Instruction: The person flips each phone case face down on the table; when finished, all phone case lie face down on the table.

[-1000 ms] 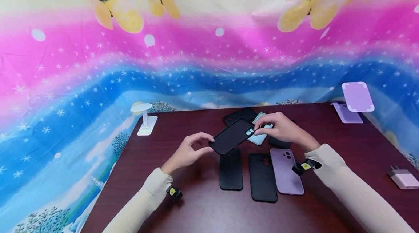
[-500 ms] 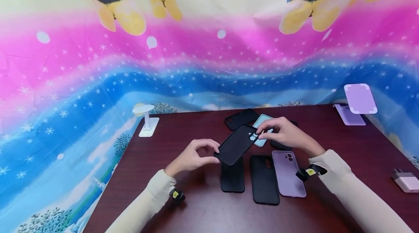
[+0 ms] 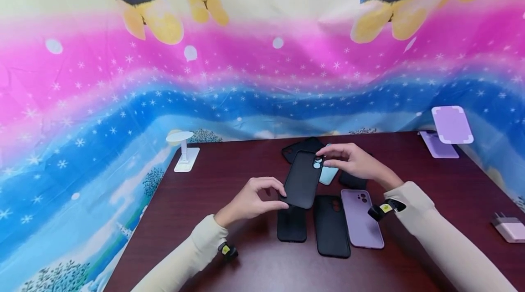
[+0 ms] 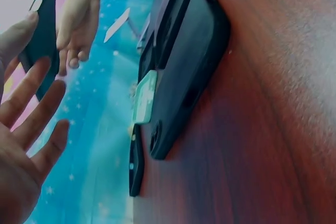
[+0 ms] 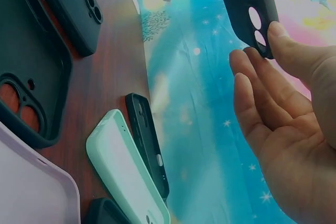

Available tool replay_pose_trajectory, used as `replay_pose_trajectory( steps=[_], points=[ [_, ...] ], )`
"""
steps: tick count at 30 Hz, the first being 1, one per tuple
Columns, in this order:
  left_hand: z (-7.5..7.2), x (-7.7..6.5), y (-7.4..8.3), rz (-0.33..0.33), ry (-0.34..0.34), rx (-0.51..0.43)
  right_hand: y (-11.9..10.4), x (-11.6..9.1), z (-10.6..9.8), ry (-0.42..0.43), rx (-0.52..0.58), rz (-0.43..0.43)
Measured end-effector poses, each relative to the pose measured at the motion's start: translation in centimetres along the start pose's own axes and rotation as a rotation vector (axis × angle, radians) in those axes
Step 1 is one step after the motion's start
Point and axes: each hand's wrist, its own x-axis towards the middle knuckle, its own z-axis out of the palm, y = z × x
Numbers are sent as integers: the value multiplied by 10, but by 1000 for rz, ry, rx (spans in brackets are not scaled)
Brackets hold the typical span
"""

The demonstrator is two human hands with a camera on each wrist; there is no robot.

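Black phone case (image 3: 302,180) is up off the table (image 3: 246,260), tilted. Left hand (image 3: 251,198) pinches its near end, right hand (image 3: 353,161) pinches its far end. Purple case (image 3: 361,219) lies flat nearby.

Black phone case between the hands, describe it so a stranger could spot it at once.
Find the dark red-brown wood-grain table, then the bare left hand and bare right hand above it. Between them they hold a rectangular black phone case, its rounded camera openings near the right hand. Unlike the other black phone cases on the table, it is held up in the air.
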Motion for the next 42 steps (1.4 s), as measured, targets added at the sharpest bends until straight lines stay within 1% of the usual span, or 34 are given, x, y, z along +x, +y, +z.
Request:
replay_pose_trajectory(
  steps=[3, 5, 10, 13, 18, 24, 35, 39, 42],
  points=[
    [6, 0, 2, 19, 17, 16, 2, 3, -1, -24, -7, 12],
    [10, 1, 5, 29, 15, 22, 3, 4, -3, -37, -14, 12],
    [21, 5, 9, 80, 3, 32, 6, 4, -5, -84, 12, 36],
    [27, 5, 8, 100, 15, 40, 9, 4, -5, -107, 26, 59],
    [31, 5, 9, 61, 32, 35, 13, 4, -5, -114, 25, 66],
    [31, 4, 11, 29, 21, 36, 14, 4, -4, -114, 43, 73],
    [29, 7, 12, 35, 33, 40, 15, 7, -4, -115, 67, 87],
    [30, 7, 12, 40, 41, 44, 15, 6, -4, -118, 104, 76],
    [30, 8, 13, 44, 54, 46, 15, 7, -2, -109, 134, 47]
  ],
)
